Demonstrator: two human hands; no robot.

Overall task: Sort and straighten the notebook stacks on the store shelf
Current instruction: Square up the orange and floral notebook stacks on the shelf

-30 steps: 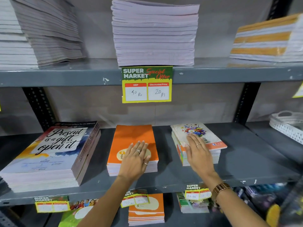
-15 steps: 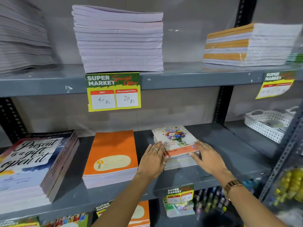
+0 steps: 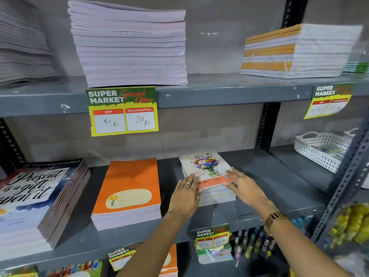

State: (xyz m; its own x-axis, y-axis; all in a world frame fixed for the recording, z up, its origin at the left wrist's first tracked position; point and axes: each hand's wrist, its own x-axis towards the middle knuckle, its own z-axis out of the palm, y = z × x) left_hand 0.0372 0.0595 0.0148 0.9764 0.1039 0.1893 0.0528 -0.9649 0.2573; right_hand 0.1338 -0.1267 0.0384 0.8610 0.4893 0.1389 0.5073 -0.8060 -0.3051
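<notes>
A small stack of flower-cover notebooks (image 3: 203, 163) lies on the middle grey shelf (image 3: 269, 176), slightly turned. My left hand (image 3: 185, 196) presses flat against the stack's left side, fingers together. My right hand (image 3: 244, 187) lies on its right front corner, fingers spread over the top cover's orange band. Left of it sits a stack of orange notebooks (image 3: 129, 188), and further left a bigger stack with the "Present is a gift" cover (image 3: 36, 198). Neither hand lifts anything.
The upper shelf carries a tall lilac stack (image 3: 129, 48), a grey leaning stack (image 3: 22, 41) and an orange-striped wrapped stack (image 3: 299, 50). Price tags (image 3: 122, 110) hang from shelf edges. A white perforated basket (image 3: 321, 148) stands at right. More notebooks and pens fill the shelf below.
My left hand left the orange stack and moved to the flower stack's left side. My right hand slid to its right front corner. The view shifted right.
</notes>
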